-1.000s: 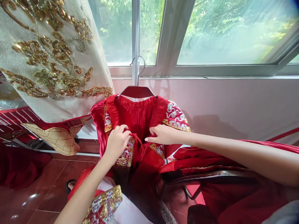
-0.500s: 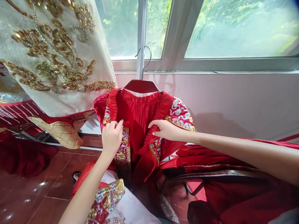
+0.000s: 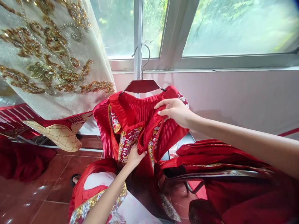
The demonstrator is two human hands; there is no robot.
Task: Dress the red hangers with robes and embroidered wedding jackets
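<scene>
A red pleated costume garment (image 3: 164, 137) with gold and silver sequin embroidery hangs on a dark red hanger (image 3: 141, 86), its metal hook over a white upright pole. Near the top on the right side, my right hand (image 3: 176, 110) pinches a folded red edge between thumb and fingers. Lower down at the front, my left hand (image 3: 135, 158) is closed on the garment's edge beside a sequined panel, its fingers partly hidden by the cloth.
At left hangs a cream cloth (image 3: 98, 59) with gold beading, above a quilted beige piece (image 3: 62, 137). Red garments (image 3: 205, 152) lie over a dark chair at right. Behind are the window (image 3: 233, 28) and pale wall (image 3: 233, 96).
My left hand has moved down and right from the left front edge to the lower middle. My right hand has risen and shifted right, drawing the red edge up with it.
</scene>
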